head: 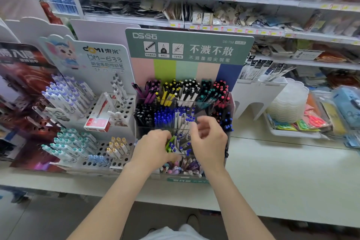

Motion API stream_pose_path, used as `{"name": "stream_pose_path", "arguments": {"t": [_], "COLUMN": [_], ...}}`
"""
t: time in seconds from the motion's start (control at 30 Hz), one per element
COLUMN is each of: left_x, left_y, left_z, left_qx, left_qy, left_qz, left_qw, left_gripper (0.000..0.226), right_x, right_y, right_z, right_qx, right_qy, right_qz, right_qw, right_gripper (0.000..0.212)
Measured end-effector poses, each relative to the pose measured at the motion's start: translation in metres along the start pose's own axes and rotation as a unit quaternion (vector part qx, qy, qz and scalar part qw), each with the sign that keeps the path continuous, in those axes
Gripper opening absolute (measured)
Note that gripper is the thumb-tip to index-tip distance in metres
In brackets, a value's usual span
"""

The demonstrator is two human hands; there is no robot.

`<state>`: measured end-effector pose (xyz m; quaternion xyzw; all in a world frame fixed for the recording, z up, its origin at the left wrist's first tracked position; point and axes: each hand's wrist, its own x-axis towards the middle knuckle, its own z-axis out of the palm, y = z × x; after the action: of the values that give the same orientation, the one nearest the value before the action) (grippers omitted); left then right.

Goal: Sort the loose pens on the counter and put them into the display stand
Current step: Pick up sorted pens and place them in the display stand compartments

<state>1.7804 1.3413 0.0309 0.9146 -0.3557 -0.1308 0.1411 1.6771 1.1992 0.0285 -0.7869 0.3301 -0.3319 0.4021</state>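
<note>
Head view: a clear stand (pixel 190 48) with a green header board sits on the white surface (pixel 292 171), its compartments packed with upright pens sorted by colour. Purple, yellow, white, teal and red ones fill the back row, and black and blue ones the row in front of it. Both hands reach into the stand's front middle compartments. The left hand (pixel 153 148) has its fingers curled round a bunch of pens (pixel 176 145), white with blue caps, with a green pen (pixel 169 142) among them; the bunch stands in the compartment between the two hands. The right hand (pixel 209 140) hovers just right of it with fingers bent and thumb near the forefinger, above more blue-capped pens; whether it pinches anything cannot be told, for the fingers are blurred. Pastel pens (pixel 175 167) lie in the frontmost row, below the wrists. To the left stands a white peg rack (pixel 105 58) with lilac and teal pens and a red box (pixel 99 117). To the right sit clear trays (pixel 288 101), stacked.
</note>
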Motion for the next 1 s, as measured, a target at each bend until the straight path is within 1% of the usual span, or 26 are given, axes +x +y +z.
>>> {"name": "stream_pose_path", "arguments": {"t": [0.03, 0.07, 0.1, 0.13, 0.17, 0.23, 0.3, 0.37, 0.4, 0.47, 0.53, 0.6, 0.63, 0.7, 0.77, 0.83, 0.87, 0.9, 0.97, 1.0], "left_x": [0.001, 0.001, 0.001, 0.000, 0.000, -0.001, -0.001, 0.000, 0.000, 0.000, -0.001, -0.001, 0.001, 0.004, 0.007, 0.009, 0.009, 0.010, 0.008, 0.006], "left_y": [0.000, 0.000, -0.001, -0.001, -0.001, -0.002, -0.005, -0.011, -0.013, -0.013, -0.008, -0.003, 0.001, 0.011, 0.021, 0.026, 0.026, 0.024, 0.023, 0.022], "left_z": [0.004, 0.009, 0.015, 0.019, 0.022, 0.027, 0.029, 0.030, 0.031, 0.034, 0.039, 0.045, 0.049, 0.054, 0.058, 0.062, 0.064, 0.065, 0.062, 0.059], "left_qx": [0.015, 0.023, 0.022, 0.017, 0.012, 0.009, 0.019, 0.023, 0.021, 0.018, 0.018, 0.012, 0.005, -0.011, -0.019, -0.026, -0.038, -0.055, -0.076, -0.079], "left_qy": [-0.026, -0.037, -0.031, -0.014, 0.007, 0.047, 0.076, 0.078, 0.071, 0.049, 0.040, 0.059, 0.072, 0.084, 0.075, 0.077, 0.084, 0.089, 0.086, 0.082], "left_qz": [-0.003, -0.005, -0.008, -0.013, -0.016, -0.024, -0.037, -0.047, -0.044, -0.036, -0.029, -0.021, -0.019, -0.034, -0.068, -0.083, -0.082, -0.076, -0.061, -0.049], "left_qw": [1.000, 0.999, 0.999, 1.000, 1.000, 0.999, 0.996, 0.996, 0.996, 0.998, 0.999, 0.998, 0.997, 0.996, 0.995, 0.993, 0.992, 0.992, 0.992, 0.992], "left_gripper": [0.072, 0.070, 0.064, 0.056, 0.048, 0.035, 0.023, 0.020, 0.020, 0.021, 0.017, 0.011, 0.010, 0.009, 0.011, 0.006, 0.009, 0.017, 0.031, 0.033], "right_x": [-0.008, -0.016, -0.021, -0.026, -0.029, -0.031, -0.031, -0.035, -0.038, -0.044, -0.046, -0.044, -0.042, -0.042, -0.045, -0.045, -0.042, -0.039, -0.033, -0.031], "right_y": [0.004, 0.012, 0.019, 0.025, 0.032, 0.039, 0.038, 0.035, 0.033, 0.032, 0.032, 0.036, 0.039, 0.045, 0.048, 0.052, 0.053, 0.056, 0.059, 0.059], "right_z": [-0.006, -0.009, -0.010, -0.009, -0.005, 0.004, 0.016, 0.029, 0.035, 0.045, 0.047, 0.046, 0.046, 0.046, 0.049, 0.052, 0.052, 0.052, 0.046, 0.041], "right_qx": [-0.006, -0.024, -0.049, -0.079, -0.105, -0.115, -0.086, -0.061, -0.051, -0.045, -0.040, -0.027, -0.012, 0.010, 0.010, -0.011, -0.020, -0.027, -0.027, -0.024], "right_qy": [0.003, -0.011, -0.044, -0.084, -0.123, -0.181, -0.213, -0.201, -0.172, -0.088, -0.029, -0.035, -0.052, -0.088, -0.130, -0.152, -0.154, -0.156, -0.165, -0.169], "right_qz": [0.014, 0.044, 0.081, 0.111, 0.123, 0.108, 0.090, 0.091, 0.098, 0.109, 0.133, 0.162, 0.175, 0.176, 0.152, 0.129, 0.122, 0.117, 0.111, 0.106], "right_qw": [1.000, 0.999, 0.995, 0.987, 0.979, 0.971, 0.969, 0.973, 0.979, 0.989, 0.990, 0.986, 0.983, 0.980, 0.980, 0.980, 0.980, 0.980, 0.980, 0.980], "right_gripper": [0.015, 0.017, 0.022, 0.031, 0.043, 0.061, 0.071, 0.073, 0.071, 0.069, 0.078, 0.085, 0.083, 0.071, 0.058, 0.048, 0.044, 0.043, 0.043, 0.042]}}
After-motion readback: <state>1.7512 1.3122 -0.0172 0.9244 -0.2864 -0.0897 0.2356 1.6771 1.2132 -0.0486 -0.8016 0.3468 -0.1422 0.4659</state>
